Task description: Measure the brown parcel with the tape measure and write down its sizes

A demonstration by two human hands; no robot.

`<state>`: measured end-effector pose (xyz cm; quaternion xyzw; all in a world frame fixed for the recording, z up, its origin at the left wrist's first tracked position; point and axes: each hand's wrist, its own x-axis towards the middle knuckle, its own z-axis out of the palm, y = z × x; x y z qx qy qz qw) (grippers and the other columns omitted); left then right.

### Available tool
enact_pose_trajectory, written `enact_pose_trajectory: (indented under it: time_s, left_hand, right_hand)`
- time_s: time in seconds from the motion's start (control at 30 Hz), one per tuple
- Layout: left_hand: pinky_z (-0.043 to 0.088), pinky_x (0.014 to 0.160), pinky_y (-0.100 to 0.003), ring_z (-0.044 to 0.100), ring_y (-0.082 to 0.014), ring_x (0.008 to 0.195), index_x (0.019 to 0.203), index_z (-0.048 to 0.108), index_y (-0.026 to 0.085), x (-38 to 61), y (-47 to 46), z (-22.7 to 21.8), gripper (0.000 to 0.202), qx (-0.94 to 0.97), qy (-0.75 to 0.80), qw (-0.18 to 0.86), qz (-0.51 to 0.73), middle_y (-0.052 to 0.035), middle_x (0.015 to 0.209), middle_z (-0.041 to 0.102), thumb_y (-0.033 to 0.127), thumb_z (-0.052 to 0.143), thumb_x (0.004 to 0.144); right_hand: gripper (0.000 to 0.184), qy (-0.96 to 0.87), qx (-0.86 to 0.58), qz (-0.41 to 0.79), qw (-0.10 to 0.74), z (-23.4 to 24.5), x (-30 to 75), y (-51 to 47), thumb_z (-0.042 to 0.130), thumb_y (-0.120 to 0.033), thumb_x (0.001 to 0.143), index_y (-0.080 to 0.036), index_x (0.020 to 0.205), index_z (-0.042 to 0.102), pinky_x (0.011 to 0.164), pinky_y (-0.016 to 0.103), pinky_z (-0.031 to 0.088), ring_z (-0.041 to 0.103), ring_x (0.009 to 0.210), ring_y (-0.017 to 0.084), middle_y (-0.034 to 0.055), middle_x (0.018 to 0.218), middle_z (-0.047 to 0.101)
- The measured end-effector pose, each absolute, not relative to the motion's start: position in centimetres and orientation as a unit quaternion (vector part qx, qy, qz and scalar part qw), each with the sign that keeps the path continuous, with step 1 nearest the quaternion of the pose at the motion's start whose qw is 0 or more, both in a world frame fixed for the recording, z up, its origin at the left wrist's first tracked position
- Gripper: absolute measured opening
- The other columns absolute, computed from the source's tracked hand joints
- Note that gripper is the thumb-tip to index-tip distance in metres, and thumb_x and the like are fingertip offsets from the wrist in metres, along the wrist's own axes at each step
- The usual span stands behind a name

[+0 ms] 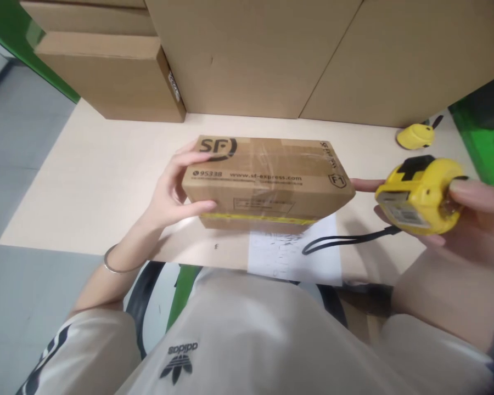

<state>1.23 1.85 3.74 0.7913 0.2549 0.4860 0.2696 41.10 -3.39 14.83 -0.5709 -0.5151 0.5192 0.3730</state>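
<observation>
My left hand [175, 189] grips the left end of a small brown cardboard shipping box [267, 178] with black printed lettering, held just above the pale table [94, 181]. My right hand [473, 219] is closed around a yellow and black tape measure [420, 195] to the right of the box, its black wrist strap [346, 240] hanging down over the table. A white printed paper sheet [292, 252] lies on the table under the box. A silver bangle sits on my left wrist.
Large cardboard boxes [119, 82] stand along the back of the table. A second yellow tape measure [415, 136] lies at the back right. Green plastic shapes [483, 137] show at the right and upper left. Grey floor lies to the left.
</observation>
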Motion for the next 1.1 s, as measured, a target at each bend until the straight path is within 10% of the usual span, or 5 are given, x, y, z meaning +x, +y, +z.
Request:
enact_pose_trajectory:
  time_s: [0.2, 0.33, 0.53, 1.1]
  left_hand:
    - [0.044, 0.124, -0.069, 0.044, -0.0413, 0.155, 0.140, 0.059, 0.039, 1.0, 1.3, 0.9, 0.090, 0.804, 0.242, 0.220, 0.496, -0.0083, 0.167, 0.044, 0.055, 0.099, 0.061]
    - [0.041, 0.126, -0.070, 0.035, -0.0433, 0.161, 0.151, 0.047, 0.044, 0.4, 1.1, 0.5, 0.108, 0.825, 0.223, 0.229, 0.466, -0.0070, 0.173, 0.035, 0.058, 0.100, 0.057]
    - [0.045, 0.121, -0.070, 0.042, -0.0441, 0.157, 0.163, 0.016, 0.055, -0.1, 1.2, 0.7, 0.133, 0.778, 0.300, 0.303, 0.461, -0.0082, 0.168, 0.043, 0.079, 0.091, 0.055]
    - [0.050, 0.116, -0.068, 0.046, -0.0468, 0.153, 0.162, 0.017, 0.053, -0.9, 2.4, -2.1, 0.144, 0.758, 0.344, 0.299, 0.467, -0.0083, 0.162, 0.048, 0.092, 0.084, 0.041]
  right_hand:
    - [0.034, -0.451, -0.610, 0.485, 0.435, 14.5, 41.2, -3.4, 0.088, -0.053, 0.062, -0.023, 0.076, 0.080, 0.039, 0.031, 0.030, 0.050, 0.047, 0.013, 0.0108, 0.099, 0.081]
    - [0.023, -0.551, -0.565, 0.363, 0.495, 15.1, 39.9, -2.5, 0.086, -0.045, 0.075, -0.025, 0.080, 0.074, 0.042, 0.029, 0.027, 0.047, 0.054, 0.012, 0.0015, 0.077, 0.068]
    - [0.035, -0.750, -0.521, 0.273, 0.302, 17.9, 33.7, 0.1, 0.082, -0.057, 0.084, -0.031, 0.106, 0.073, 0.075, 0.028, 0.048, 0.058, 0.080, 0.014, -0.0020, 0.093, 0.066]
    - [0.030, -0.841, -0.362, 0.366, 0.165, 16.5, 24.7, 2.5, 0.066, -0.052, 0.096, -0.023, 0.094, 0.058, 0.081, 0.029, 0.042, 0.060, 0.094, 0.015, -0.0004, 0.095, 0.065]
